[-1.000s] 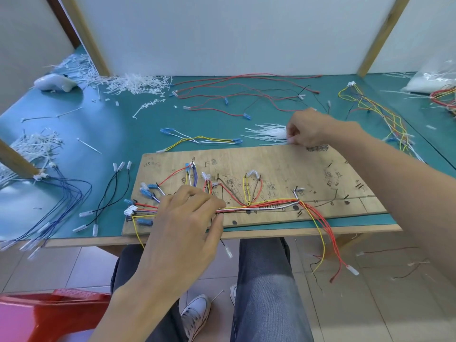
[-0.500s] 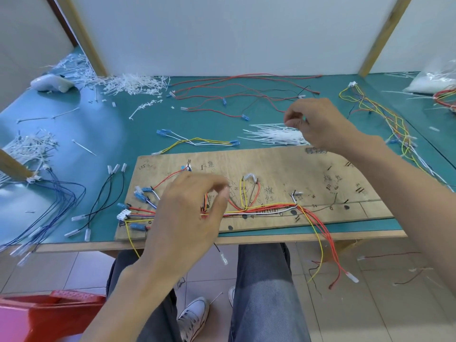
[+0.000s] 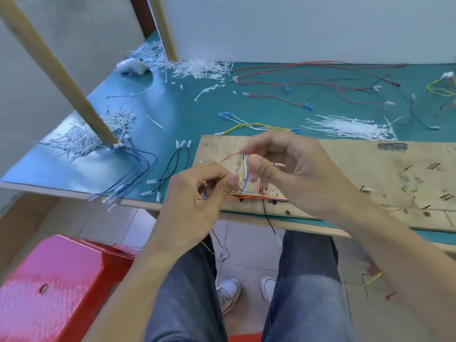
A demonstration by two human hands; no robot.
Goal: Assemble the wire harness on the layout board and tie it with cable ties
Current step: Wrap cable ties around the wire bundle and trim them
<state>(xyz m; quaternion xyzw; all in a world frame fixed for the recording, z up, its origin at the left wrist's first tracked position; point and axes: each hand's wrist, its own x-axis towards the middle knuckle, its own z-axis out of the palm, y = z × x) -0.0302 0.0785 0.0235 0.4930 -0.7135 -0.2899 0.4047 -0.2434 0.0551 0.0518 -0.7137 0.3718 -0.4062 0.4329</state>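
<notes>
– While both hands work over the layout board (image 3: 357,169), what does each one hold?

– Left hand (image 3: 195,201): all fingers (image 3: 209,174) are curled, with the thumb pressed against the forefinger at the left end of the wire harness (image 3: 256,196). It appears to pinch the bundle there, but the contact point faces away from the camera. Right hand (image 3: 296,169): forefinger and thumb are closed in a pinch on the harness branch of white, yellow and blue wires that rises upright from the bundle. The remaining fingers are loosely curled.

– Where is the harness located?

– It is on the near-left part of the board. The main run lies along the near edge, between the two hands. One black wire hangs from it past the table edge.

– Which details cannot be read?

– A thin pale sliver projects from between the right hand's fingers, and motion blur prevents identification. The left hand covers the harness's left end. The frame edge cuts off the board's right end.

– What surrounds the work area?

– Loose cable ties (image 3: 350,127) lie in a pile on the green mat (image 3: 187,119), just beyond the board. Red leads (image 3: 308,77) lie farther back. Blue leads (image 3: 138,169) lie at the left, with their ends past the table edge. Trimmed tie ends (image 3: 197,67) are heaped at the back left. A red stool (image 3: 56,280) stands on the floor at lower left.
</notes>
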